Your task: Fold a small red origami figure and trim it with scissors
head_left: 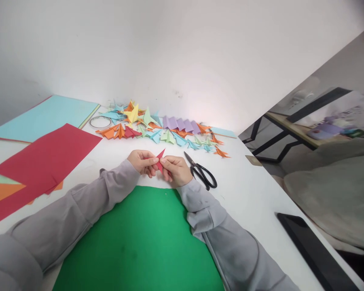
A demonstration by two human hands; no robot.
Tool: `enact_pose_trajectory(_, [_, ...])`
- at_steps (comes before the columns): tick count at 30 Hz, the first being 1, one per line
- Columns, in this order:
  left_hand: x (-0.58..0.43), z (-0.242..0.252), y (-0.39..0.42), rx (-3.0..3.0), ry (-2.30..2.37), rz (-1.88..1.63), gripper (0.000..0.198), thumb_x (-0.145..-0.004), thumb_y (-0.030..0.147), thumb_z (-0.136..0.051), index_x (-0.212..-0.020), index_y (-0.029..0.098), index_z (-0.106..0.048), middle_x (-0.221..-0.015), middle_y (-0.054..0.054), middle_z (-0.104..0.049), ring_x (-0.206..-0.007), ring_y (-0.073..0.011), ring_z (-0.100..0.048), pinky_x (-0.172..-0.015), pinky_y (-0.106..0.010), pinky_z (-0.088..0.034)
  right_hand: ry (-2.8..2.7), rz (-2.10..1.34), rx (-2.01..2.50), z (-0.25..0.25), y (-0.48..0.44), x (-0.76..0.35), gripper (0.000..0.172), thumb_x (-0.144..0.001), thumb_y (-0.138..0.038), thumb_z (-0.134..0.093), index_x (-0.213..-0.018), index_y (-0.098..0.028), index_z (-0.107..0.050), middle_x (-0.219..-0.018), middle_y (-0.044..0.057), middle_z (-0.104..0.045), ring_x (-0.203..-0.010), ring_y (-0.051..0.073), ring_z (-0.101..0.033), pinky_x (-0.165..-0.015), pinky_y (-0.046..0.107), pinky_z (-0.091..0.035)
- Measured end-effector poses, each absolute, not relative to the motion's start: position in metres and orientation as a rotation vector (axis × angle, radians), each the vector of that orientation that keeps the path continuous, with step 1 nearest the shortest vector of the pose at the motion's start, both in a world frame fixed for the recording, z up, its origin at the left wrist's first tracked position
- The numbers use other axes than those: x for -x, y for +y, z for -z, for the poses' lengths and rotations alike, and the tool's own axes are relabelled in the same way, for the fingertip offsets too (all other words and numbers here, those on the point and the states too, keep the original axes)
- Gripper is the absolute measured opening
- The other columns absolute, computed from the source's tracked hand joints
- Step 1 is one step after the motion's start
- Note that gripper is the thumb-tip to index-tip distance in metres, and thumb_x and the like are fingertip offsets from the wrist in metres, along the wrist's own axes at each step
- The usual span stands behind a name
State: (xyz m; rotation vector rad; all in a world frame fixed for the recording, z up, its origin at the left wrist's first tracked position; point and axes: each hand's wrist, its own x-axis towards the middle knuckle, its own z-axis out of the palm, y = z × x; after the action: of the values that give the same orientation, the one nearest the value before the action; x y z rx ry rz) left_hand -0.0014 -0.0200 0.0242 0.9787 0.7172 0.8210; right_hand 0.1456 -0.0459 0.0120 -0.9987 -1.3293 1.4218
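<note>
A small folded piece of red paper [160, 154] with a pointed tip is pinched between my two hands. My left hand [143, 162] grips it from the left, thumb and fingers closed. From the other side my right hand [176, 169] closes on it too, and the fingers partly cover its lower part. Both hands are above the far edge of a green sheet [139, 238]. Just right of my right hand lie black-handled scissors [204, 173], blades pointing away and to the left.
Folded paper shapes in several colours [157, 129] line the wall, near a roll of tape [100, 122]. Red sheets [51, 153] overlap other coloured paper at left, with a light blue sheet [48, 117] behind. A black flat device [309, 246] lies by the right table edge.
</note>
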Motion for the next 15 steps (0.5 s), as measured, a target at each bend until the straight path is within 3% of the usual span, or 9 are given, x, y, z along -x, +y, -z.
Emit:
enact_pose_trajectory(8, [0.0067,-0.0227,-0.0167,-1.041,0.771,-0.881,0.040,-0.040,0.038,-0.083,-0.051,0.009,-0.058,-0.042,-0.002,-0.060,-0.030,-0.0118,-0.052,-0.028,-0.020,-0.043,-1.148,-1.566,0.933,-0.0102,-0.0391,-0.1433,0.057,-0.071,-0.070,-0.043,-0.057,-0.015,-0.054,-0.036,0.002,-0.057,-0.026,0.010,-0.045,-0.029,0.020,-0.032])
enact_pose_trajectory(15, [0.0060,-0.0219,-0.0180,-1.062,0.847,-0.920,0.037,-0.041,0.034,-0.082,-0.055,0.010,-0.058,-0.042,-0.002,-0.059,-0.030,-0.0118,-0.051,-0.027,-0.021,-0.040,-1.290,-1.472,0.911,-0.0057,-0.0386,-0.1394,0.040,-0.061,-0.051,-0.070,-0.055,-0.016,-0.053,-0.036,-0.002,-0.057,-0.027,0.007,-0.045,-0.029,0.017,-0.031])
